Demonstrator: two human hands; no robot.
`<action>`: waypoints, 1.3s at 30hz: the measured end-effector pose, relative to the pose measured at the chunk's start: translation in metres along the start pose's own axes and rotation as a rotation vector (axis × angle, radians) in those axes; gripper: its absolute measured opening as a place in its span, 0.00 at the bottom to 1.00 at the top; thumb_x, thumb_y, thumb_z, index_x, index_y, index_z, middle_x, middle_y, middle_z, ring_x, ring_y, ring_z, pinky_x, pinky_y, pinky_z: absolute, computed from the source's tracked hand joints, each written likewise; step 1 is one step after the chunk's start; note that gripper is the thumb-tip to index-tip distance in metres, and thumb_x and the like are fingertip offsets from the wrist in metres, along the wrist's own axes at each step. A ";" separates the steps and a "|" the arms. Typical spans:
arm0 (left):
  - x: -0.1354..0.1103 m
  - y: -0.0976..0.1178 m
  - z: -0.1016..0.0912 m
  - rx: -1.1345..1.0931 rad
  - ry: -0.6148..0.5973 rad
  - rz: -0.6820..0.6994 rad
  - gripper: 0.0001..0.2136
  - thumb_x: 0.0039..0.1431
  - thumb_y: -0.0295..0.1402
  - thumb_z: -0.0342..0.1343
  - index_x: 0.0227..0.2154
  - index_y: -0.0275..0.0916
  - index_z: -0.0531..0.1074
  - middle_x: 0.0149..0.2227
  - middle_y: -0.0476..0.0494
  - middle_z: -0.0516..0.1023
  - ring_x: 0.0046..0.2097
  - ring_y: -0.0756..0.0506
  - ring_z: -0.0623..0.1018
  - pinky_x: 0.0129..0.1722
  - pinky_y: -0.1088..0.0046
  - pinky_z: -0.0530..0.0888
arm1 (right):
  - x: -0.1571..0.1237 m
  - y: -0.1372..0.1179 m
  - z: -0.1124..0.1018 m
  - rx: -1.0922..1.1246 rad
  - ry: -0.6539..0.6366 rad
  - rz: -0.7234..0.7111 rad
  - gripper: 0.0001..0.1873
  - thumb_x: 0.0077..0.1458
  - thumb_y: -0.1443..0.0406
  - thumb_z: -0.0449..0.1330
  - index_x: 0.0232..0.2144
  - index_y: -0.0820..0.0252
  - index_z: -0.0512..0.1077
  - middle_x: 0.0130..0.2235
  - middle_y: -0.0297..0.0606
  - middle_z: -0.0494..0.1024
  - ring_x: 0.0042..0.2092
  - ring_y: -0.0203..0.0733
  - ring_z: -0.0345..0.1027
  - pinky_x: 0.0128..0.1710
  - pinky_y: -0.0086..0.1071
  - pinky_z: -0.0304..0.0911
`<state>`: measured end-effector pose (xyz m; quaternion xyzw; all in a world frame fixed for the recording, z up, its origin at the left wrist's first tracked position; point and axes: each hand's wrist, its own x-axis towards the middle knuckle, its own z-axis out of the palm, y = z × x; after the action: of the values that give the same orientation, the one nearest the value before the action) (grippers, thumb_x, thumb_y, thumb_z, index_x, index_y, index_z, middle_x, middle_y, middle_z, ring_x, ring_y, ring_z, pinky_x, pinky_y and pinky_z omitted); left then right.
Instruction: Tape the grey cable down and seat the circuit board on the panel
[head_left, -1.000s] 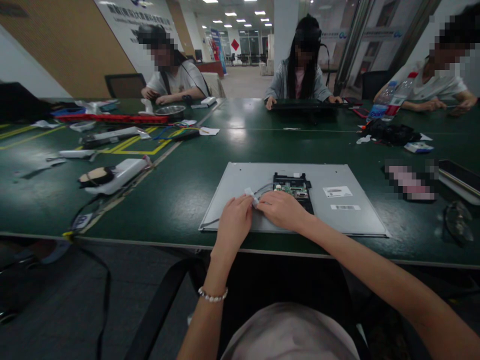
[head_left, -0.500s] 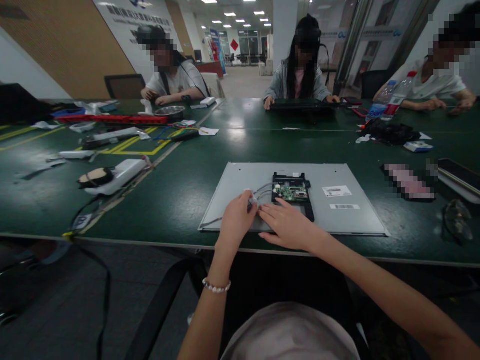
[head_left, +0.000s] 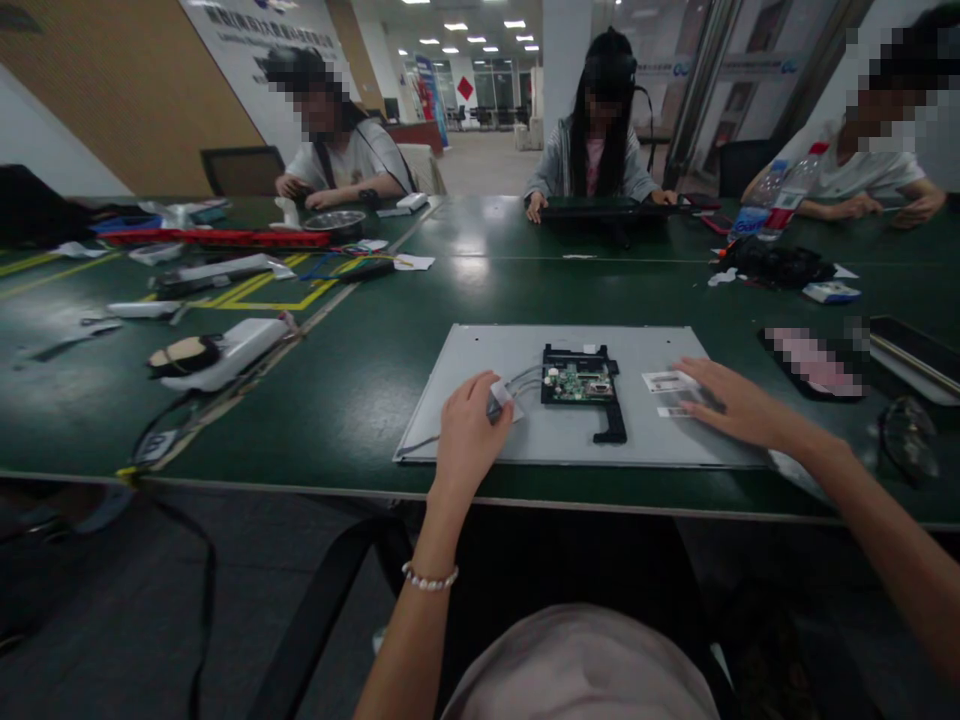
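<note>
A flat light-grey panel (head_left: 465, 345) lies in front of me on the table. On it sits a black plastic bracket (head_left: 611, 425) with a green circuit board (head_left: 576, 385). Grey cables (head_left: 529, 378) run from the board toward my left hand (head_left: 469, 425). My left hand is closed on a bundled part of the cable, where a small whitish piece shows at the fingertips; what that piece is I cannot make out. My right hand (head_left: 739, 405), slightly blurred, has its fingers stretched over the panel's right side, beside two white labels (head_left: 667, 382). Nothing shows in it.
A pink phone (head_left: 814, 362), a dark phone (head_left: 919, 355) and glasses (head_left: 906, 440) lie at the right. Two bottles (head_left: 795, 190) stand beyond. A white device (head_left: 225, 355), a red bar (head_left: 217, 238) and wires occupy the left. Several people sit across the table.
My right hand has moved away from the left hand to the panel's right side, uncovering the bracket's lower arm. My left hand stays near the same place, still holding the cable.
</note>
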<state>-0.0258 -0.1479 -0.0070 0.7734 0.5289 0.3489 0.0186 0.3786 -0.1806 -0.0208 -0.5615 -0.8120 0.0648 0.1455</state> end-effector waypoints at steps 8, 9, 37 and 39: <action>-0.006 0.009 -0.011 -0.043 0.361 -0.017 0.12 0.64 0.32 0.50 0.50 0.38 0.68 0.54 0.36 0.72 0.60 0.41 0.69 0.61 0.57 0.66 | -0.005 0.020 0.016 -0.124 -0.109 -0.035 0.34 0.65 0.48 0.43 0.69 0.51 0.50 0.71 0.41 0.46 0.71 0.55 0.38 0.66 0.56 0.45; -0.007 0.010 -0.012 -0.033 0.386 -0.029 0.12 0.65 0.32 0.50 0.50 0.39 0.68 0.54 0.36 0.72 0.60 0.41 0.69 0.61 0.57 0.66 | -0.002 0.018 0.016 -0.141 -0.121 -0.036 0.34 0.66 0.48 0.42 0.69 0.50 0.49 0.72 0.40 0.46 0.71 0.55 0.38 0.66 0.57 0.45; -0.012 0.015 -0.016 -0.019 0.406 0.012 0.10 0.65 0.31 0.48 0.46 0.38 0.69 0.51 0.36 0.74 0.57 0.43 0.72 0.59 0.59 0.69 | 0.127 -0.118 0.057 -0.026 -0.133 -0.210 0.35 0.68 0.49 0.37 0.69 0.62 0.50 0.71 0.49 0.46 0.71 0.55 0.38 0.67 0.56 0.40; -0.011 0.012 -0.017 -0.013 0.373 -0.017 0.10 0.65 0.31 0.48 0.47 0.38 0.69 0.52 0.36 0.73 0.57 0.42 0.72 0.59 0.58 0.68 | 0.131 -0.125 0.059 -0.025 -0.137 -0.204 0.36 0.67 0.49 0.37 0.69 0.63 0.50 0.71 0.50 0.46 0.71 0.56 0.39 0.67 0.56 0.41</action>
<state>-0.0272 -0.1684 0.0045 0.6907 0.5273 0.4897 -0.0718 0.2059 -0.1004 -0.0214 -0.4720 -0.8737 0.0776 0.0886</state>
